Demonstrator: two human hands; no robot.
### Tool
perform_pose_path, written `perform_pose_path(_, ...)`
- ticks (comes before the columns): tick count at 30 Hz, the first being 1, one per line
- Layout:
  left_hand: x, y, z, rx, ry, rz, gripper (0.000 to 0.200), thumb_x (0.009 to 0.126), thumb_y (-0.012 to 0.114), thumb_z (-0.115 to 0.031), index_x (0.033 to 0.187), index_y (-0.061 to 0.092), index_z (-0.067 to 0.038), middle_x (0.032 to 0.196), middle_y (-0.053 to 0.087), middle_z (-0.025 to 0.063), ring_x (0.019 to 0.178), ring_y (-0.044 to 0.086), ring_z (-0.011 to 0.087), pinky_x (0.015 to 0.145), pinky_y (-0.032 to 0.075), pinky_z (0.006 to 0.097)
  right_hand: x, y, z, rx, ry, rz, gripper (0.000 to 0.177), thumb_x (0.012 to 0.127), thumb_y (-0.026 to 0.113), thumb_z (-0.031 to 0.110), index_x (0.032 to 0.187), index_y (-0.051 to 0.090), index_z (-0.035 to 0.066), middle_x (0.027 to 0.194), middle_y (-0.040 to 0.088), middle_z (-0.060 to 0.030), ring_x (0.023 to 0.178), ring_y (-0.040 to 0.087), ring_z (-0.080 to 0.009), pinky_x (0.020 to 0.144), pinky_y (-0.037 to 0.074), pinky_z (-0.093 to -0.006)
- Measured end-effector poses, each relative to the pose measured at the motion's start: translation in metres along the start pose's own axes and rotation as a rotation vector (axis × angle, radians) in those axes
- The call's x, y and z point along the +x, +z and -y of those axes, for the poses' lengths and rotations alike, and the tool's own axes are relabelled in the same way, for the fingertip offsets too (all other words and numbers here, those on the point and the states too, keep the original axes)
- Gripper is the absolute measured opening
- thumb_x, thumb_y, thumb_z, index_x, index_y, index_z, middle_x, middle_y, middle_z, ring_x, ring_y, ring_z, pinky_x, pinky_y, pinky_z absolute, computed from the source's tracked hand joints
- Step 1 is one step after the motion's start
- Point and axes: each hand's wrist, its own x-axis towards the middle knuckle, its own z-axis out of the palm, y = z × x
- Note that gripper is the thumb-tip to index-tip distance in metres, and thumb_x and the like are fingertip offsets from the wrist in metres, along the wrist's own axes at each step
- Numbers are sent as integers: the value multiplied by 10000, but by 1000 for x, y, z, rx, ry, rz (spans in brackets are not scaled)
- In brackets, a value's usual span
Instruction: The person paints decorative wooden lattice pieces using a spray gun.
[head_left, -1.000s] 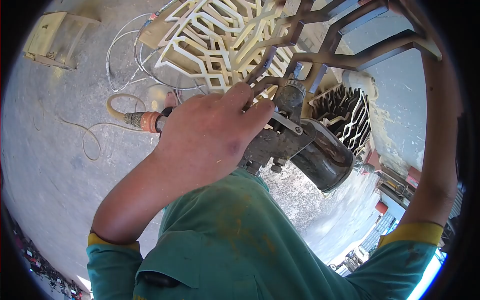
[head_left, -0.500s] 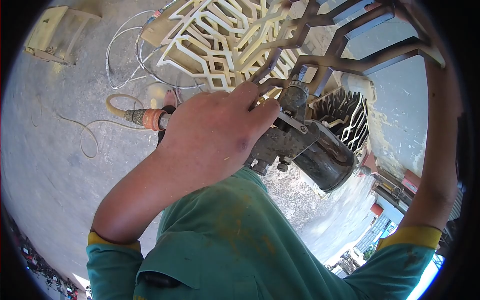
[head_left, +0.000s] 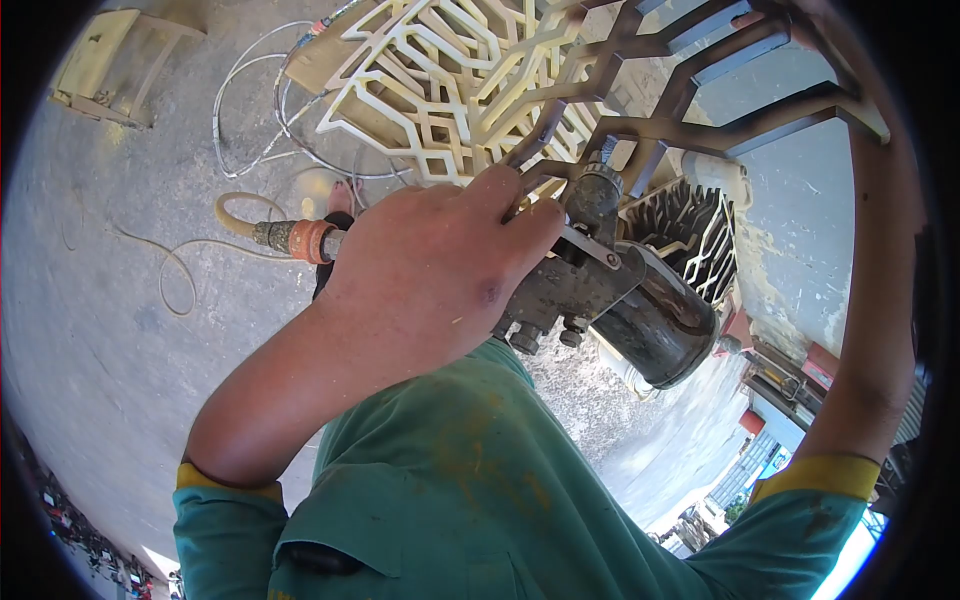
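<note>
My left hand (head_left: 430,265) is wrapped round a spray gun (head_left: 575,290), its back toward me. A dark paint cup (head_left: 660,320) hangs on the gun's right side. The gun's nozzle end (head_left: 600,170) points up at a lattice panel (head_left: 690,125) of bent, angular bars, dark brown in places and cream in others. At the top right, my right hand (head_left: 805,28) is closed on the panel's far end, partly hidden by the bars and cut by the dark view edge. An orange hose coupling (head_left: 312,240) joins the gun's rear to a hose (head_left: 235,205).
Cream lattice panels (head_left: 400,100) lie stacked on the floor beyond the gun. More dark-edged lattice pieces (head_left: 690,235) stand by the wall (head_left: 800,210). Loops of hose (head_left: 218,120) cross the concrete floor (head_left: 110,330). A small wooden stool (head_left: 110,65) stands at the upper left.
My left hand and the spray gun have shifted very slightly to the right. My right hand still holds the panel, which is almost unmoved.
</note>
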Motion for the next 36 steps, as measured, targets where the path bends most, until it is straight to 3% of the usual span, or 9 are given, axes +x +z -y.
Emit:
perform_pose_path(10,-27,13,14,-84,-17,22,714,589,796,-429,1183,603,-84,1049,598,86,858,649,300,730,513,410,13,-5,13,10,-13,-5,429,1018,426,201,1088,610,-180,929,689,-217,768,676,-271,707,551,-337)
perform_pose_path(13,-45,19,15,-191,-49,-1,568,689,755,-360,1168,606,-94,1035,597,101,867,663,305,773,524,413,16,-6,14,14,-23,-8,430,1018,424,200,1090,608,-182,932,690,-222,767,679,-273,703,554,-335)
perform_pose_path(16,-66,35,25,-252,-117,36,709,597,807,-428,1185,606,-85,1093,604,117,942,654,326,824,519,424,16,-6,16,14,-34,-13,430,1019,422,198,1091,606,-184,935,691,-226,766,682,-274,699,556,-333)
perform_pose_path(19,-76,40,29,-207,-165,3,706,522,827,-323,1144,624,-60,1084,630,109,936,660,331,781,541,404,19,-7,17,8,-32,-10,431,1019,420,197,1093,605,-185,938,693,-230,764,685,-276,696,558,-332)
perform_pose_path(22,-82,38,36,-231,-225,60,710,574,825,-383,1176,613,-72,1117,611,137,979,648,334,854,520,422,19,-6,18,5,-36,-7,431,1020,418,195,1094,603,-187,941,694,-234,763,689,-277,692,561,-330)
perform_pose_path(31,-23,5,46,-200,-174,-42,673,576,801,-301,1186,609,-90,1074,638,105,954,648,344,829,518,437,18,-3,21,-4,-28,-11,433,1021,413,191,1099,598,-192,950,698,-246,759,698,-282,681,567,-325)
perform_pose_path(32,-12,0,47,-273,-185,-56,631,587,764,-200,1190,608,-98,1062,642,122,968,635,369,824,518,440,18,-3,21,-5,-26,-11,433,1022,412,191,1099,598,-193,951,698,-247,758,699,-282,679,568,-325)
perform_pose_path(36,20,3,74,-171,-32,-87,785,515,858,-393,1187,615,-67,1144,651,169,1044,628,383,905,510,434,20,-3,22,-7,-11,-9,434,1022,410,189,1101,596,-195,955,700,-253,757,703,-285,674,571,-323)
